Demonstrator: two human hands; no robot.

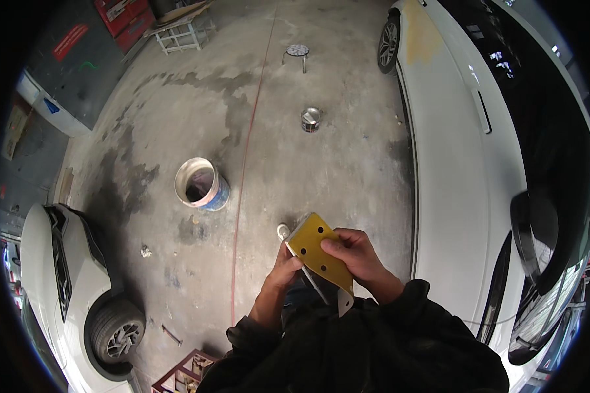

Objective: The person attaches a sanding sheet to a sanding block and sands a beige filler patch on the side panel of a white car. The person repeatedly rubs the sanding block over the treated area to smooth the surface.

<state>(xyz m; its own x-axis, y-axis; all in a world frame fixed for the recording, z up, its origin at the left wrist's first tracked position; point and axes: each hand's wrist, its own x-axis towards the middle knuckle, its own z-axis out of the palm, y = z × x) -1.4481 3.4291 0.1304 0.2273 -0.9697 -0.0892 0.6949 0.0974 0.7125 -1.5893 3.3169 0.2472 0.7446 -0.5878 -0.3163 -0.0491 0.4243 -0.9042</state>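
Observation:
In front of my body I hold a strip of yellow sandpaper (335, 267) with several round dark holes. Its lower end curls over and shows a pale underside. My right hand (360, 255) grips the right edge, thumb on the yellow face. My left hand (284, 267) pinches the left edge near a whitish border; its fingers are partly hidden. A thin pale edge (313, 283) runs down below my left thumb; whether it belongs to the strip or to a separate piece behind it, I cannot make out.
A white car (455, 164) with a yellowish patch stands close on the right, another white car (78, 262) at lower left. On the concrete floor are a bucket (221, 196), a metal can (311, 119), a round stool (297, 50), a red line (248, 141) and a compartment box (177, 374).

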